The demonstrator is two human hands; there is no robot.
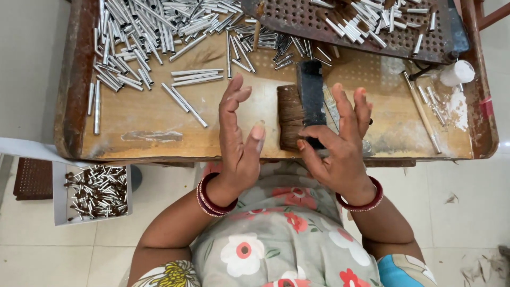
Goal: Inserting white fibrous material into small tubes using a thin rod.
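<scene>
Grey box of bristle-filled tubes (96, 192): floor, below left wrist. Loose metal tubes (139, 33): beyond left fingertips. Left hand (237, 142): fingers spread, holding nothing. Brown bristle bundle (290, 117): between hands. Right hand (338, 143): fingertips grasping black block (311, 95). Perforated tray (366, 26): beyond right fingertips.

Head cam, straight down, close over table (159, 125).
</scene>
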